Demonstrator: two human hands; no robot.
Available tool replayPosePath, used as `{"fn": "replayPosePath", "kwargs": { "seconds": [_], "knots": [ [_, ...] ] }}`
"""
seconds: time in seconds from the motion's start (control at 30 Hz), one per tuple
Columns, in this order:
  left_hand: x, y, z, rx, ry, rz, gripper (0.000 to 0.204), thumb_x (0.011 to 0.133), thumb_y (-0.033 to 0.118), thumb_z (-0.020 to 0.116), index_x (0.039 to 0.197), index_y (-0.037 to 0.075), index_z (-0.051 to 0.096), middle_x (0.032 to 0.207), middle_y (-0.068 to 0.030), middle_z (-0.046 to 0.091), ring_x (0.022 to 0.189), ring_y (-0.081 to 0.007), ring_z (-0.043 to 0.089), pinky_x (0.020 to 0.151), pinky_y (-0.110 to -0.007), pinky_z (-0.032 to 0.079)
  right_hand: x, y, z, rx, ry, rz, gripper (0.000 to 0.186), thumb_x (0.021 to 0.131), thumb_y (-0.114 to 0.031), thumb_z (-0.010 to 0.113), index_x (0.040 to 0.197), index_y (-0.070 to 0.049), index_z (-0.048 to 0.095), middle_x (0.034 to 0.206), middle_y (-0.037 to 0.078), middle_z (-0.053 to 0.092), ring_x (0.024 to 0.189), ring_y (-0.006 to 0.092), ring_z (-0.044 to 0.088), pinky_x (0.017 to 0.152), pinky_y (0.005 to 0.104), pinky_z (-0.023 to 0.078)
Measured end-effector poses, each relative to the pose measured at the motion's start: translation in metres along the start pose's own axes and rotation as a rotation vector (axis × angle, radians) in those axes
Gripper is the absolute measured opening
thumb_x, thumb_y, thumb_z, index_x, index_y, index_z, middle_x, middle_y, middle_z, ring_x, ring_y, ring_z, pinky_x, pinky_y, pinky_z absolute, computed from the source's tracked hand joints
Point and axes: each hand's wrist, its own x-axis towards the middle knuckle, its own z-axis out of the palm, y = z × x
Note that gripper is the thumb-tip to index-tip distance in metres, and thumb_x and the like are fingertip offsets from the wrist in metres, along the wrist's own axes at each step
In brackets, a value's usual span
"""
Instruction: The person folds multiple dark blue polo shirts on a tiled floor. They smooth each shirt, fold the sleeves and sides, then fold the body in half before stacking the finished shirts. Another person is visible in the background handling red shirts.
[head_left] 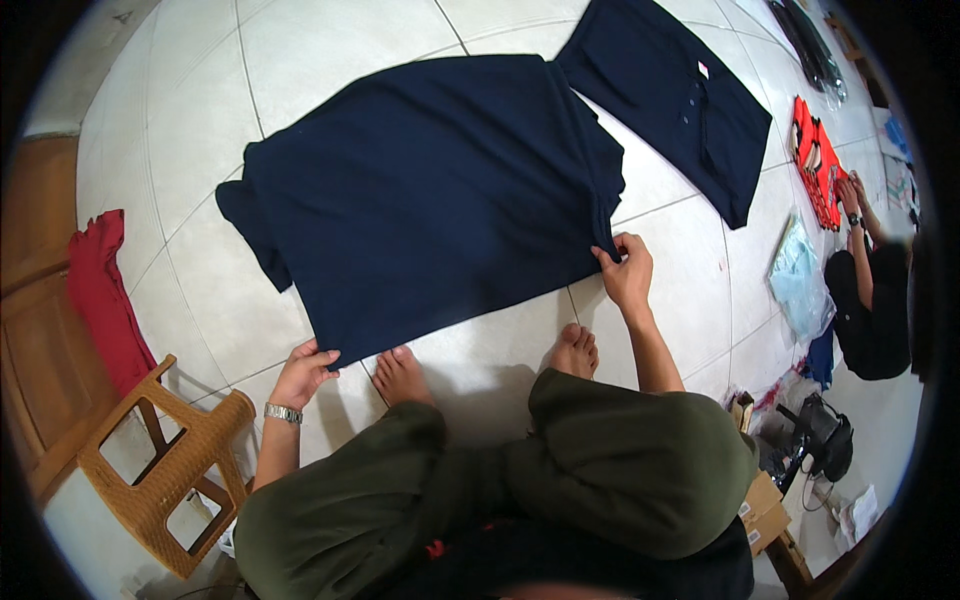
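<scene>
A wide piece of dark navy cloth (430,190), seemingly a garment, lies spread on the tiled floor in front of my feet. My left hand (304,374), with a metal watch on the wrist, pinches its near left corner between thumb and fingers. At the near right corner, my right hand (626,270) grips the edge the same way. Folds stack up along the cloth's right side, and a flap sticks out on the left. Touching its far right corner is a second navy garment (665,90) with buttons and a small white label.
A brown woven-pattern plastic stool (165,465) stands at my left, near red cloth (105,300) by a wooden door (50,350). On the right, a co-worker's hands (855,195) touch an orange-red garment (815,165). Nearby lie a pale blue plastic-wrapped bundle (797,280) and a black bag (825,435).
</scene>
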Motion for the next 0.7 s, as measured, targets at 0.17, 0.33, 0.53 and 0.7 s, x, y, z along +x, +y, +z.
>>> {"fn": "replayPosePath", "kwargs": {
  "seconds": [0.17,0.33,0.53,0.7],
  "knots": [
    [-0.006,0.005,0.0,0.249,0.044,0.127,0.017,0.095,0.008,0.075,0.111,0.005,0.074,0.104,-0.0013,0.077,0.088,-0.011,0.07,0.077,-0.028,0.056,0.008,-0.006,-0.001,-0.039,-0.047,0.07,0.027,0.079,-0.014,0.089,0.092,0.003,0.071,0.089,0.024,0.074,0.084,0.0435,0.072,0.075,0.0478,0.054],
    [-0.01,0.002,0.005,0.271,0.043,0.293,0.015,0.094,0.008,0.076,0.108,0.005,0.075,0.096,-0.0012,0.075,0.082,-0.0101,0.068,0.072,-0.027,0.054,0.009,-0.01,-0.015,-0.024,-0.09,0.036,0.023,0.081,-0.009,0.085,0.088,0.003,0.067,0.083,0.024,0.073,0.077,0.0414,0.071,0.074,0.0448,0.054],
    [-0.01,-0.003,0.004,0.165,0.002,0.27,0.012,0.094,0.004,0.076,0.106,0.003,0.073,0.092,-0.002,0.075,0.077,-0.0102,0.067,0.065,-0.027,0.051,0.016,-0.009,-0.065,0.374,-0.186,0.088,0.015,0.087,-0.003,0.079,0.09,0.0,0.065,0.081,0.008,0.071,0.074,0.0166,0.067,0.07,0.0319,0.052],
    [-0.013,0.005,0.003,0.166,0.092,0.289,0.006,0.094,0.004,0.077,0.097,0.005,0.071,0.086,0.0009,0.071,0.071,-0.0077,0.062,0.063,-0.026,0.049,0.021,-0.007,-0.075,0.544,-0.484,0.293,0.018,0.088,-0.009,0.081,0.097,0.001,0.068,0.085,0.007,0.07,0.076,0.0159,0.066,0.065,0.032,0.054]
  ]
}}
